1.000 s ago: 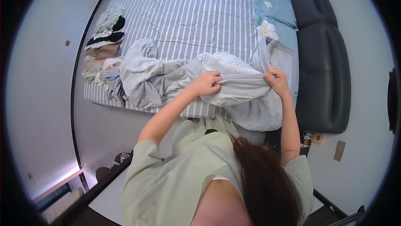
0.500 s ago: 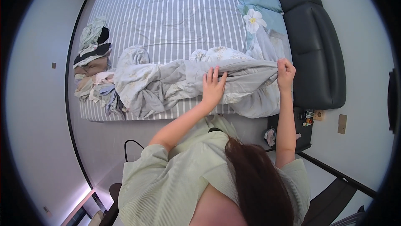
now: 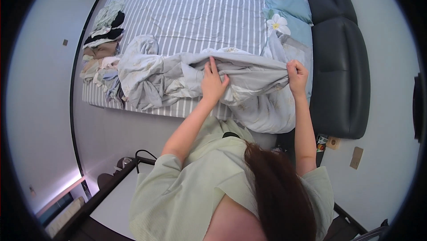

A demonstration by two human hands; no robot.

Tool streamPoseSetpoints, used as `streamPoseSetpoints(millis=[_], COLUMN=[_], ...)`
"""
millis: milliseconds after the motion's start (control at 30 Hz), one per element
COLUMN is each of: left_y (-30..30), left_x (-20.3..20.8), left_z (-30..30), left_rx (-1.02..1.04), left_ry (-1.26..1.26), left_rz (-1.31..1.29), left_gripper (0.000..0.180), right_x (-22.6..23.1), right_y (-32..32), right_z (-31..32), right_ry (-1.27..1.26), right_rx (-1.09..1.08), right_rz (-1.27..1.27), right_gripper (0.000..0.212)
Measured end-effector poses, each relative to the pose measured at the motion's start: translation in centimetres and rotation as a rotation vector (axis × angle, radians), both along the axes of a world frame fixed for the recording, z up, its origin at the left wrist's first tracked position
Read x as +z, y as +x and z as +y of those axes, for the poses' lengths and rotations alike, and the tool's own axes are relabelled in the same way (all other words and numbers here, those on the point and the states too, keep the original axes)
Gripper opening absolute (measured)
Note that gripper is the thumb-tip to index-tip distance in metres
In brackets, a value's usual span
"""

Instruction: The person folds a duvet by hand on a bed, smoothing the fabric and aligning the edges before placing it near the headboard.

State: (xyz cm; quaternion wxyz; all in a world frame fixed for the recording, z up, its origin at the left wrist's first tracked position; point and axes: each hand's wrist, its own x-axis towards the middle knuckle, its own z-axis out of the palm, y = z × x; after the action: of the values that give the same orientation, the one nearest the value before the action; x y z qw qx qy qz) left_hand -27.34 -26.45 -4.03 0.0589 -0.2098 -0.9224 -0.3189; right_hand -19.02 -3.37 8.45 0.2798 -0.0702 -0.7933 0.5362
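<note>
A bunched grey-and-white floral duvet (image 3: 171, 74) lies along the near edge of the bed. My right hand (image 3: 297, 78) is closed in a fist around the duvet's right end and pulls its grey edge taut. Further left, my left hand (image 3: 214, 82) rests against the grey fabric with its fingers apart, the index finger stretched toward the far fold. Between the hands the cloth forms a long, loose pocket-like fold; what lies inside it is hidden. Part of the duvet hangs over the near bed edge below my right hand.
Striped sheet (image 3: 195, 14) covers the bed. A heap of clothes (image 3: 102, 52) lies at its left edge. Teal floral pillows (image 3: 293, 7) sit at the right, before a black padded headboard (image 3: 340, 72). A white-topped table (image 3: 120, 207) stands behind me at the lower left.
My left hand has slid left along the duvet, and my right hand has shifted slightly left, still gripping its end. The whole view has turned a little.
</note>
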Motion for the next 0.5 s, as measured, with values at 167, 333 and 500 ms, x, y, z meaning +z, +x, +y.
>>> streamPoseSetpoints(millis=[167,333,500], left_y=[-0.6,-0.1,-0.5], left_x=[1.8,0.9,1.1], left_z=[1.6,2.0,0.0], left_rx=[0.07,0.089,-0.105], left_ry=[0.104,0.195,0.266], left_rz=[-0.02,-0.075,0.152], left_gripper=[0.073,0.056,0.047], right_x=[0.0,-0.4,-0.6], right_y=[-0.4,-0.5,-0.4], right_z=[1.9,3.2,4.6], right_ry=[-0.093,-0.069,-0.098], right_rx=[0.122,0.193,0.215], right_rz=[-0.023,0.011,-0.002], right_gripper=[0.023,0.022,0.023])
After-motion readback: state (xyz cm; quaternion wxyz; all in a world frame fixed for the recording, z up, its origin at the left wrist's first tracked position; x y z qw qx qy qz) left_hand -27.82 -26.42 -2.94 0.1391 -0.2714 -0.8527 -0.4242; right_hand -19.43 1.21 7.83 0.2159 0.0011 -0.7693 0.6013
